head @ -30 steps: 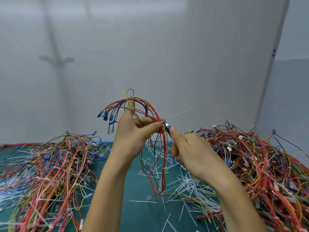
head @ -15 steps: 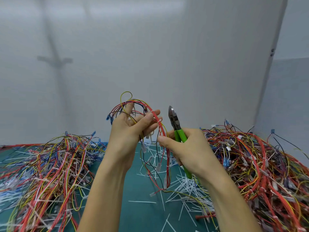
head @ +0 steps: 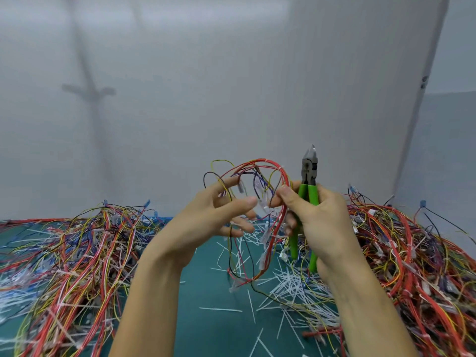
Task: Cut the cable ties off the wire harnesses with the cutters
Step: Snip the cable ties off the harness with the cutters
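Cutters point(head: 309, 173) have come off the wire harness point(head: 257, 166) and now stand tip-up in our right hand point(head: 322, 222), which grips their handles and pinches the red wires, while our left hand point(head: 206, 222) opens among the loops above the bench point(head: 206, 292); we judge that cut finished, the next being sought.

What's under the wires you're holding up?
Under the held wire harness, cut white cable ties lie scattered on the teal mat. The left heap of harnesses and the right heap cover the mat beneath them.
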A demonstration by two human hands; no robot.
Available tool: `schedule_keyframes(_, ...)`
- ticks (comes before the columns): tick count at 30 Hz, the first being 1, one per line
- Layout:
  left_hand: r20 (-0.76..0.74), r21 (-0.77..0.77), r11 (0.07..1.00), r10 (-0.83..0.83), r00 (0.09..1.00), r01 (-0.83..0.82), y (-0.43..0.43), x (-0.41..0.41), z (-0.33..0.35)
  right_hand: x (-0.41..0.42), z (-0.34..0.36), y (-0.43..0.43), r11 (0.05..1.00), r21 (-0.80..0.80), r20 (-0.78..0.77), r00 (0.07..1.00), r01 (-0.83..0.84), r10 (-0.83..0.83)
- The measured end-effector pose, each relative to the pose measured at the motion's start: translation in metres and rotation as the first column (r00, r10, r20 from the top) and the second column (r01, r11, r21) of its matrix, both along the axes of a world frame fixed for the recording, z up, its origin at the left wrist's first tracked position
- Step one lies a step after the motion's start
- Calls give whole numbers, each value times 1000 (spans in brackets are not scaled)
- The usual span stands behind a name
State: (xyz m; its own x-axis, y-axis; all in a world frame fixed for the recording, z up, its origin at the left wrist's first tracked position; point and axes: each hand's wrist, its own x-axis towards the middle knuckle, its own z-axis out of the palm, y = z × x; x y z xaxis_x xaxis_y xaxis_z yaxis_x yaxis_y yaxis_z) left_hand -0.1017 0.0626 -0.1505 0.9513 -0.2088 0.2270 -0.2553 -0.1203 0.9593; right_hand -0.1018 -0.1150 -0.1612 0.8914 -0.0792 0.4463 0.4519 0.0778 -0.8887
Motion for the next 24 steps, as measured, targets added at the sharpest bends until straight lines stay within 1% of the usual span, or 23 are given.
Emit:
schedule_keyframes(3,28,37,991,-129,991,128,4,-3,-1,2,-1,-2,999,17,-5,999,39,-39)
schedule_keyframes(6,16,-47,970,-236,972,237,12,-4,0,3,-1,-3,998,36,-22,998,51,-50)
schedule_keyframes(8,2,-95,966,-241,971,240,15,-5,1,3,-2,-3,998,41,-26,999,48,-47)
schedule_keyframes(12,-15,-108,980,-168,986,166,18,-4,1,4,-1,-4,998,51,-34,999,28,-26)
schedule_keyframes(13,-16,-148,977,-158,987,154,19,-4,1,4,-1,-4,998,52,-38,999,24,-22)
schedule_keyframes(15,-13,-307,937,-179,984,166,20,-3,2,4,-1,-6,999,39,-38,999,25,-23)
schedule_keyframes(17,-1,-465,856,-256,967,226,21,-2,3,4,-2,-7,999,25,-27,999,23,-22)
schedule_keyframes(18,6,-513,817,-303,953,263,19,-1,4,3,-2,-7,1000,14,-19,1000,19,-19)
schedule_keyframes(21,-15,-598,741,-391,920,306,8,2,2,3,-3,-4,1000,-22,13,1000,-1,2)
schedule_keyframes(22,-30,-611,735,-393,919,294,3,3,2,3,-4,-1,1000,-24,28,1000,-10,10)
schedule_keyframes(24,-72,-590,773,-338,938,234,-4,4,3,3,-4,2,999,-36,59,998,-20,22)
